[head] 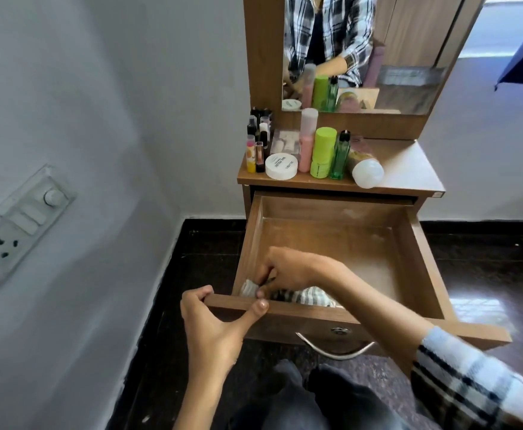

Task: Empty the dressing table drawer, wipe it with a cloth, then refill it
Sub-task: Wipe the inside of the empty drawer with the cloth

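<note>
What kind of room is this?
Probably a bedroom corner at home. A small wooden dressing table with a mirror holds cosmetic bottles, and its drawer is pulled open beside a plain wall with a switchboard.

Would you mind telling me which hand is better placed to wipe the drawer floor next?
Right. The right hand already grips the cloth inside the drawer, while the left hand grips its front edge.
</note>
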`<state>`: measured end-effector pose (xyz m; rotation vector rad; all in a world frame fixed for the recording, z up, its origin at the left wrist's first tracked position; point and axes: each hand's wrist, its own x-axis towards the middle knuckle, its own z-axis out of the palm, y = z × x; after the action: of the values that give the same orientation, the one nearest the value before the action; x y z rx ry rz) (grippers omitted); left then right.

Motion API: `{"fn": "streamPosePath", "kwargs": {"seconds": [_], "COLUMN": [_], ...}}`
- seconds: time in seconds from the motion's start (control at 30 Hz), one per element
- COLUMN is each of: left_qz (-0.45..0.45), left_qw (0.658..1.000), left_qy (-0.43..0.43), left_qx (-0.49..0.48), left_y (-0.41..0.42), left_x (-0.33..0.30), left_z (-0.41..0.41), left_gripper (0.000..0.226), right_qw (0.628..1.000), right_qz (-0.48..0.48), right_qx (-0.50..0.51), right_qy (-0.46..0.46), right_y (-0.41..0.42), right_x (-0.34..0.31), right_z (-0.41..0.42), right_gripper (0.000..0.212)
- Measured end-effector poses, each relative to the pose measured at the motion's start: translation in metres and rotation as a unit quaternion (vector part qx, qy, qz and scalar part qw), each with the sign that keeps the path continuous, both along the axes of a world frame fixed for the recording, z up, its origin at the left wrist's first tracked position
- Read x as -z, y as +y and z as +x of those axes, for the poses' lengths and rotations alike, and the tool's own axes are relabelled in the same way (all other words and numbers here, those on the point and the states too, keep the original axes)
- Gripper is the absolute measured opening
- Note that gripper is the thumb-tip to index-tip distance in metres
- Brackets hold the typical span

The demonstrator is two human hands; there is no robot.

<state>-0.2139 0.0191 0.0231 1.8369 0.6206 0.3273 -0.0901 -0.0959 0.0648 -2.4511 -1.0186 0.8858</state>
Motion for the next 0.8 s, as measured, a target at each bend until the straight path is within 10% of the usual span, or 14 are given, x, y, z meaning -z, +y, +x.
{"fn": "streamPosePath", "kwargs": {"seconds": [0.3, 0.8], "left_qz": [0.006, 0.002], "left_qw": [1.0, 1.0], "left_qy": [0.013, 0.017], "left_qx": [0.002, 0.01], "left_y": [-0.001, -0.003], "left_x": [-0.005, -0.01], "left_z": [-0.002, -0.002], "left_gripper": [0.084, 0.09], "right_qw": [0.985, 0.999], "right_qz": [-0.166, -0.022], "right_qx": [-0.035, -0.032], "right_qy": [0.042, 0.023], "right_y": [-0.064, 0.002], "right_x": [-0.019, 0.001], "right_z": [0.011, 0.006], "right_gripper": [0.015, 0.024]}}
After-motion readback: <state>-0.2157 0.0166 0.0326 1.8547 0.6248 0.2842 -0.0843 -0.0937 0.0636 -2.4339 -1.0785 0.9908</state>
